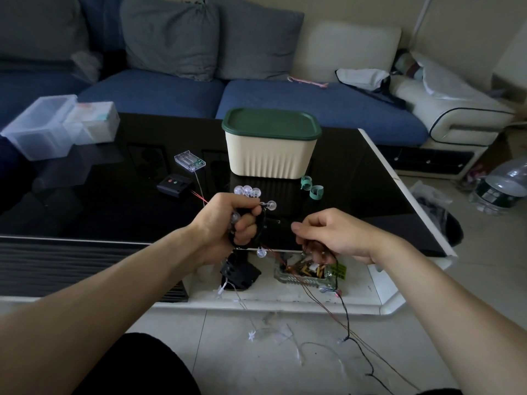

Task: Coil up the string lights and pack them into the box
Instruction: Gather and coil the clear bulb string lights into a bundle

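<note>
Your left hand (228, 220) fingers curl tight round a coil of string lights (251, 195), clear bulbs poking out; right hand (328, 235) pinches the black wire low, over the black table (99, 195) edge. Box (271, 149) sits behind, green lid on. Loose wire trails on the floor (285, 352).

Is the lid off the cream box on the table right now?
No, the green lid sits closed on top of the cream box, which stands on the black table beyond both hands.
</note>
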The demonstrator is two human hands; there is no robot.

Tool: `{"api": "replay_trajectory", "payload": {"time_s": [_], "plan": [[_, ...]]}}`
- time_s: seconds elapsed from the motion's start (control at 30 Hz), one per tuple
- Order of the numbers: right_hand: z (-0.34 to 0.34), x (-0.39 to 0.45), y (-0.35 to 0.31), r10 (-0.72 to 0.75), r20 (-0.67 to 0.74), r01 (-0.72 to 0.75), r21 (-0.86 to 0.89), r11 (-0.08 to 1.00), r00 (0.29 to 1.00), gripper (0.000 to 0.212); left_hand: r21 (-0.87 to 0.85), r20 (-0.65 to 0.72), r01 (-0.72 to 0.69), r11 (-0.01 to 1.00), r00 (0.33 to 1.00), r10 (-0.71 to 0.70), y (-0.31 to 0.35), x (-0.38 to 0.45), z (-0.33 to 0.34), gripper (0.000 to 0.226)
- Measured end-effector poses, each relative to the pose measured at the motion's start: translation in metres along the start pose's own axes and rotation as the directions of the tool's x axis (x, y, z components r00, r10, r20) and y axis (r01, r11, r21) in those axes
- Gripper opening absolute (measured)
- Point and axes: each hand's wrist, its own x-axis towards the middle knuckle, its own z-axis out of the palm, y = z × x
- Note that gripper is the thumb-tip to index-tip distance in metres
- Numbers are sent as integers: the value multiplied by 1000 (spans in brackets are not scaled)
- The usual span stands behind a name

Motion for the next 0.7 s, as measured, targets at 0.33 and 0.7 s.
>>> {"api": "replay_trajectory", "payload": {"time_s": [0.33,0.7], "plan": [[20,1,-14,-43,13,45,-225,973,999,39,59,8,18,998,1000,-18,0,-4,8,21],[35,-3,-24,-161,-61,116,-455,883,985,23,-106,95,59,993,994,-49,2,-5,10,35]]}}
